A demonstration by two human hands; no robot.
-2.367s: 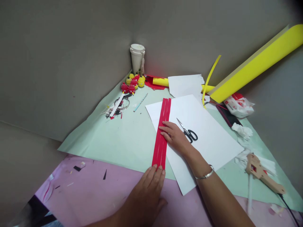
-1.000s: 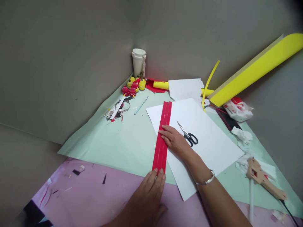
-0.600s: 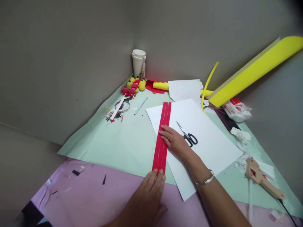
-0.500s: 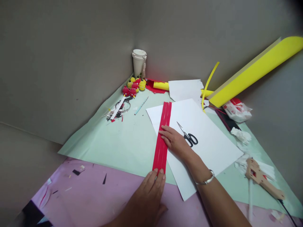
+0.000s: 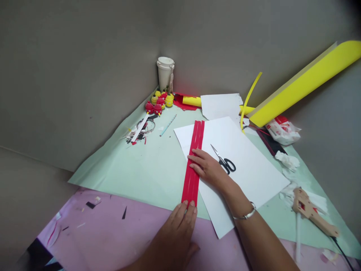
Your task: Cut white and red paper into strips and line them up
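Long red strips lie side by side with narrow gaps, partly over a white sheet and partly over the pale green sheet. My left hand rests its fingertips on their near ends, fingers stretched out, the thumb off to the right. Halfway up the strips, my right hand lies with its fingers spread across them, pressing flat. Just right of that hand, black-handled scissors lie on the white sheet, blades slightly apart and pointing away.
Red and yellow lantern-like balls sit by a white cup. Left of centre are a pencil and scraps. A large yellow sheet leans at the right. A glue gun lies at the right edge.
The fingers of my right hand have spread slightly and shifted a little on the red strips. My left hand stays at their near ends.
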